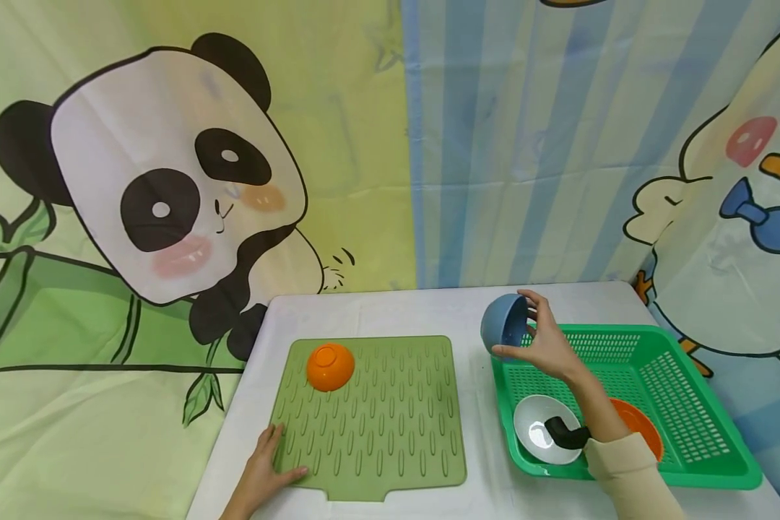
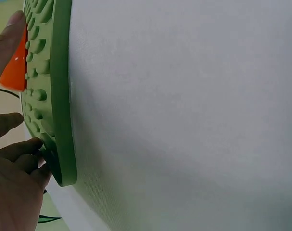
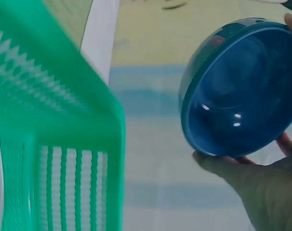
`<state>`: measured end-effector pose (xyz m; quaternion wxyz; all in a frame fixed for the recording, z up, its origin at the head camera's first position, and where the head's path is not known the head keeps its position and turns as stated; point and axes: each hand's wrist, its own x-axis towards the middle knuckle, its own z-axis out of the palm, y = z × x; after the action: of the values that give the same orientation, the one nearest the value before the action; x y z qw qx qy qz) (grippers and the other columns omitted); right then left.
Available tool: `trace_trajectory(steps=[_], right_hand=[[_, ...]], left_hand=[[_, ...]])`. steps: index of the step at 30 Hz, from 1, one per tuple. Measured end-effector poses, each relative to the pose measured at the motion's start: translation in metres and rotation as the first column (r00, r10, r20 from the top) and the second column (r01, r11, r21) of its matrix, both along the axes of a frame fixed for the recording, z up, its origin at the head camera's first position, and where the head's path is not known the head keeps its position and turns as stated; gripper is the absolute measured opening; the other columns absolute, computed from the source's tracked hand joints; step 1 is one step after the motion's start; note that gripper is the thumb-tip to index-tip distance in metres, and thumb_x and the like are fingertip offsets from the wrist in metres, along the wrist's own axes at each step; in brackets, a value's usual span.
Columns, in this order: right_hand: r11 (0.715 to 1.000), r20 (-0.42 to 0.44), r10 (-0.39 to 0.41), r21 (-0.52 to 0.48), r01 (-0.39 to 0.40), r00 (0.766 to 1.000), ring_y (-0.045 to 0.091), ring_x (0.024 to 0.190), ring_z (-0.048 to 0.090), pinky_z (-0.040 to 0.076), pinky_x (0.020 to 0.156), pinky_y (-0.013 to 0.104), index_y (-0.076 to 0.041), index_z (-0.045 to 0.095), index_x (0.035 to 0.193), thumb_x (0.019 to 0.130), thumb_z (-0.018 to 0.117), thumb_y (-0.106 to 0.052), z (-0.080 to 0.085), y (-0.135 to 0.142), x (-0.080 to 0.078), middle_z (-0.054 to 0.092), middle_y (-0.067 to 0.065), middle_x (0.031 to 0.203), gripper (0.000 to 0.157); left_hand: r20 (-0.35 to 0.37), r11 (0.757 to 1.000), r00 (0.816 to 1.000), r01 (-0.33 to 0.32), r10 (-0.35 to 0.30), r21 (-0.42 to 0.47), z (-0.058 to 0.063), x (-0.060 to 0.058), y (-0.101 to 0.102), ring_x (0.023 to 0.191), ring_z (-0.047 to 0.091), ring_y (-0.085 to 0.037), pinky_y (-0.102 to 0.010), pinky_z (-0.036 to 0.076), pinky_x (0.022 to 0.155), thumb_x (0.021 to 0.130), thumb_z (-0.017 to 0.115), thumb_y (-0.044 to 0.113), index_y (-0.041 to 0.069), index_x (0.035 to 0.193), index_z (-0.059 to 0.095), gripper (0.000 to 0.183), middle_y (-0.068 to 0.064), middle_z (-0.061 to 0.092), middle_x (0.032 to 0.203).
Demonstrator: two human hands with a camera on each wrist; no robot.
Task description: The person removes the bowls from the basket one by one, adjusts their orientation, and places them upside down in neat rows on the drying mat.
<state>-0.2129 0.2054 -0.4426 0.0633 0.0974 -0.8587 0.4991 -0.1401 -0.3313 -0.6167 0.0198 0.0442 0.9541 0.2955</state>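
Observation:
My right hand (image 1: 544,341) grips a blue bowl (image 1: 502,322) by its rim, thumb low and fingers at the top. The bowl is tipped on its side over the far left corner of the green basket (image 1: 747,462); in the right wrist view its glossy inside (image 3: 242,96) faces the camera. My left hand (image 1: 265,462) rests at the near left corner of a green ridged drying mat (image 1: 390,412), fingers along its side edge and thumb on top. An orange bowl (image 1: 330,367) sits upside down on the mat's far left part.
Inside the basket lie a white bowl (image 1: 536,426) and an orange bowl (image 1: 638,426), partly hidden by my right forearm and a black strap (image 1: 567,435). A white-covered table (image 1: 477,433) carries mat and basket. Behind it hangs a cartoon-printed curtain (image 1: 364,144).

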Motion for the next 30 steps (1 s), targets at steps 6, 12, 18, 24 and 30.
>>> trace_trajectory(steps=[6, 12, 18, 24, 30], right_hand=[[0.984, -0.030, 0.108, -0.141, -0.111, 0.994, 0.048, 0.128, 0.022, 0.026, 0.099, 0.064, -0.008, 0.013, 0.144, 0.069, 0.081, -0.006, -0.010, -0.036, -0.003, 0.019, 0.028, 0.141, 0.102], [0.969, -0.041, 0.186, -0.161, -0.190, 0.982, 0.039, 0.130, 0.026, 0.029, 0.101, 0.057, -0.018, 0.016, 0.144, 0.065, 0.086, -0.018, -0.028, -0.065, -0.008, 0.022, 0.018, 0.143, 0.106], [0.958, -0.071, 0.231, -0.155, -0.240, 0.970, 0.037, 0.129, 0.028, 0.030, 0.101, 0.057, -0.021, 0.019, 0.144, 0.062, 0.087, -0.027, -0.033, -0.081, -0.011, 0.025, 0.013, 0.143, 0.106], [0.948, -0.092, 0.270, -0.149, -0.281, 0.958, 0.033, 0.131, 0.027, 0.030, 0.103, 0.053, -0.020, 0.018, 0.144, 0.063, 0.087, -0.021, -0.025, -0.086, -0.009, 0.024, 0.011, 0.144, 0.107], [0.922, -0.127, 0.323, -0.181, -0.342, 0.938, 0.041, 0.130, 0.026, 0.029, 0.101, 0.057, -0.006, 0.016, 0.144, 0.064, 0.083, -0.002, -0.001, -0.090, 0.001, 0.022, 0.021, 0.143, 0.105]], left_hand=[[0.017, 1.000, 1.000, -0.005, 0.005, 0.008, 0.003, 0.000, 0.003, 0.120, 0.034, -0.054, -0.061, 0.038, 0.090, 0.064, 0.080, 0.048, -0.009, 0.138, 0.032, 0.106, -0.036, 0.027, 0.137], [0.064, 0.998, 0.996, -0.063, 0.065, -0.027, 0.010, -0.005, 0.010, 0.120, 0.031, -0.056, -0.062, 0.035, 0.092, 0.079, 0.068, 0.049, -0.009, 0.137, 0.034, 0.090, -0.039, 0.025, 0.137], [0.053, 0.994, 0.994, -0.095, 0.098, -0.056, 0.024, -0.016, 0.024, 0.119, 0.032, -0.056, -0.064, 0.033, 0.093, 0.088, 0.060, 0.042, -0.014, 0.133, 0.038, 0.074, -0.042, 0.029, 0.133], [0.011, 0.990, 0.994, -0.107, 0.106, 0.097, 0.058, -0.032, 0.065, 0.117, 0.044, -0.046, -0.056, 0.040, 0.093, 0.089, 0.060, 0.036, -0.009, 0.130, 0.046, 0.062, -0.032, 0.046, 0.127], [0.233, 0.501, 0.948, -0.096, -0.218, 0.860, 0.104, -0.056, 0.133, 0.118, 0.046, -0.040, -0.044, 0.043, 0.094, 0.096, 0.046, 0.041, -0.004, 0.138, 0.036, 0.063, -0.029, 0.043, 0.132]])
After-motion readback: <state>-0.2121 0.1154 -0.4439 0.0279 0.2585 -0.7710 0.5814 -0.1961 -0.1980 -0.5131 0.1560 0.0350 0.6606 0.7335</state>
